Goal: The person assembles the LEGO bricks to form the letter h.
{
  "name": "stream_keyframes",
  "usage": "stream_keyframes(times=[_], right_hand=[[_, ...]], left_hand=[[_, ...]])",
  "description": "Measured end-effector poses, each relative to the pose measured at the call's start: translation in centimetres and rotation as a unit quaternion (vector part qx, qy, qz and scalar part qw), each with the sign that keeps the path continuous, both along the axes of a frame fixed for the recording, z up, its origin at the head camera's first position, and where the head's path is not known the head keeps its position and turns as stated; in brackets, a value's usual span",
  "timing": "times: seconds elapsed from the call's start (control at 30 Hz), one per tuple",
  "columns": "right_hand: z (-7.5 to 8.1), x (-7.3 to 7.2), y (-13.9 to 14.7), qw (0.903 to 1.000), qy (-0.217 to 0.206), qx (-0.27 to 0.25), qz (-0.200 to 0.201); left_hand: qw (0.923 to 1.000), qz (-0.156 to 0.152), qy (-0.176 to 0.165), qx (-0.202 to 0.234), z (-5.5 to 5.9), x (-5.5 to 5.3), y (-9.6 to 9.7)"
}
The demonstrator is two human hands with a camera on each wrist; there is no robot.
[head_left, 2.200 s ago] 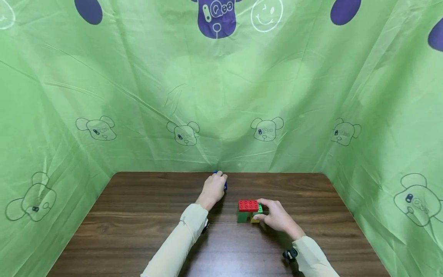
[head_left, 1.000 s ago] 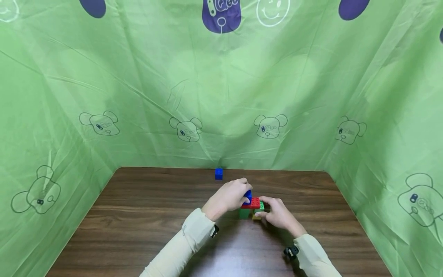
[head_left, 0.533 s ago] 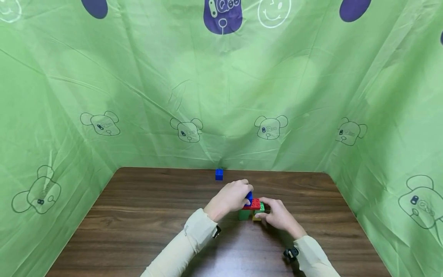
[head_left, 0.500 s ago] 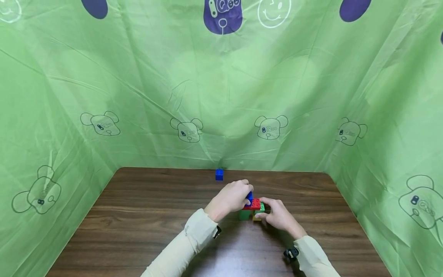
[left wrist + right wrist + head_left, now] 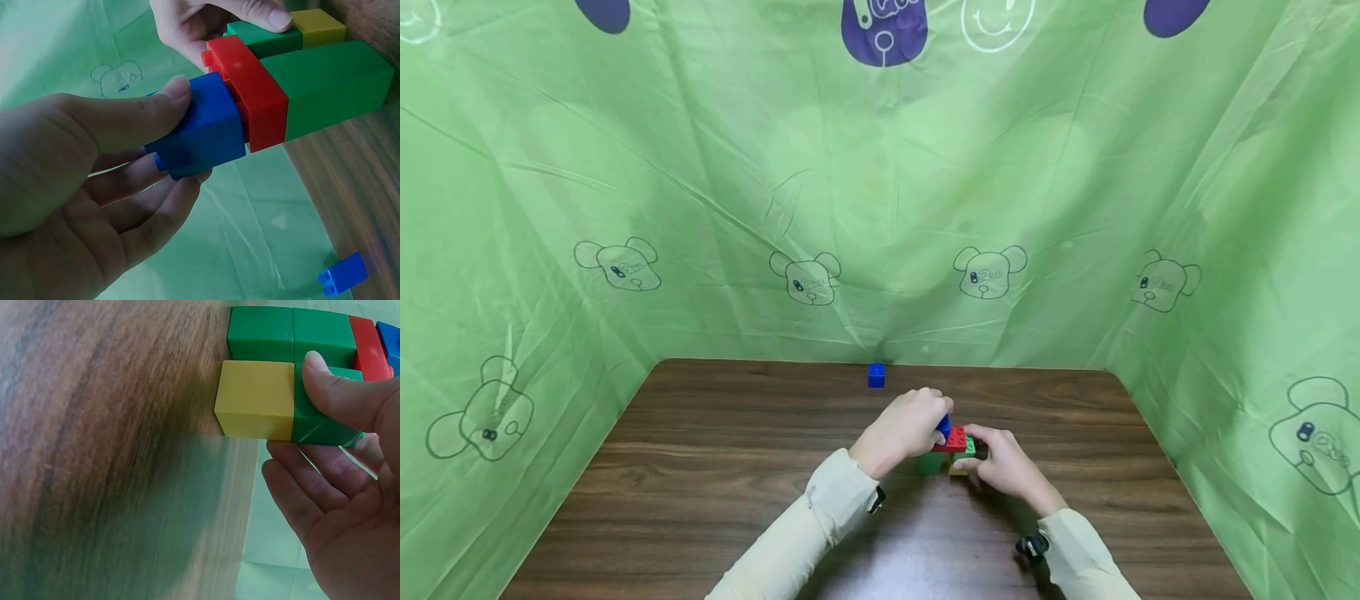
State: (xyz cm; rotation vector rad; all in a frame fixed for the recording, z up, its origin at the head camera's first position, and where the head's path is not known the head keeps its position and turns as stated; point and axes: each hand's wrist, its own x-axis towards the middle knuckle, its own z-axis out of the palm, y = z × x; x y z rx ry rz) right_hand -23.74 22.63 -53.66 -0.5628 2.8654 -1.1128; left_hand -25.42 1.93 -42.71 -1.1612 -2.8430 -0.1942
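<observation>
Between thumb and fingers, my left hand [image 5: 906,427] pinches a blue toy building brick [image 5: 209,125]. That brick sits against the studs of a long red brick [image 5: 265,100], with a narrow gap and some studs still showing in the left wrist view. Under one end of the red brick stands a column of two green bricks [image 5: 331,87]. Beside it, a smaller green brick [image 5: 312,419] rests on a yellow brick [image 5: 256,394] at the wooden table. My right hand [image 5: 1003,458] grips this smaller green brick from the right, thumb on its near side.
Another blue brick [image 5: 876,376] stands near the back edge of the brown wooden table [image 5: 715,475]. Green printed cloth [image 5: 880,208] rises behind the table and along both sides.
My left hand has come from the back edge toward the near right, bringing a blue brick onto the red one. Lately it shifts only slightly. The right hand keeps its grip.
</observation>
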Motion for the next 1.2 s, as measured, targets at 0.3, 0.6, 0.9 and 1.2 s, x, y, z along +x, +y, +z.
stream_keyframes(times=[0.3,0.6,0.9,1.2], right_hand=[[-0.1,0.0,0.0,0.9999,-0.004,-0.013,0.006],[0.0,0.1,0.1,0.9998,-0.006,-0.017,-0.001],[-0.1,0.2,0.1,0.9999,-0.004,-0.014,0.003],[-0.2,-0.1,0.1,0.9999,-0.008,-0.007,0.003]], left_hand=[[0.9994,0.009,-0.011,-0.031,0.3,-0.1,0.4],[0.9991,0.014,-0.036,-0.019,0.2,-0.3,0.9],[0.9960,0.044,-0.075,0.020,-1.5,-0.7,0.7],[0.9914,0.041,-0.121,0.027,-2.1,-1.9,0.3]])
